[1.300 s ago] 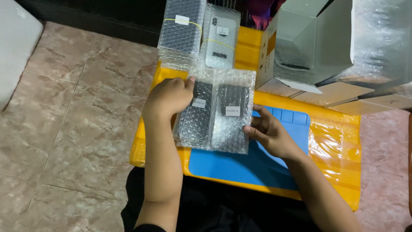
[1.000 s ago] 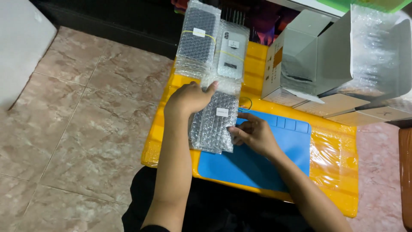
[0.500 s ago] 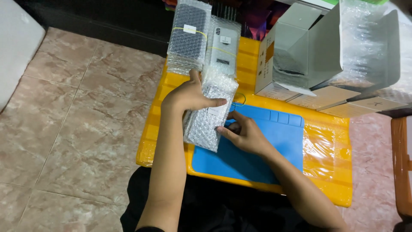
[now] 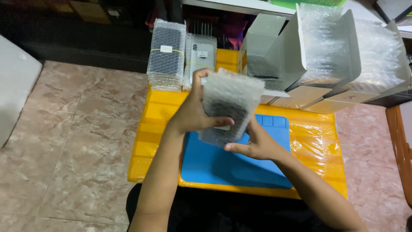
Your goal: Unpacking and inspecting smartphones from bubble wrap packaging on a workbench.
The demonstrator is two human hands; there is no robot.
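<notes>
- At the centre of the frame we see a bubble-wrapped bundle point(image 4: 229, 107) with dark flat items inside, held up on end above the blue mat point(image 4: 223, 165).
- The left hand point(image 4: 193, 114), just left of centre, clasps the bundle's left edge: its thumb lies across the front face, and its fingers point(image 4: 198, 77) reach up along the upper left corner and round the back.
- The right hand point(image 4: 253, 144), just below and right of centre, cups the bundle from underneath; its fingers are curled under the lower edge and pressed against the wrap, so both hands are closed on the same bundle.
- The blue mat lies on a yellow table point(image 4: 150, 141) wrapped in clear film, which fills the middle of the frame; the bundle is lifted clear of the mat.
- At top centre, on the far edge of the table, two more bubble-wrapped packs stand side by side: a dark pack point(image 4: 166, 53) with a yellow band on the left and a light pack point(image 4: 200, 56) on the right.
- In the upper right, open grey cardboard boxes point(image 4: 274, 51) lined with bubble wrap point(image 4: 373, 51) stand behind the table, their flaps raised.
- Reddish marbled floor tiles point(image 4: 73, 137) fill the left side of the frame.
</notes>
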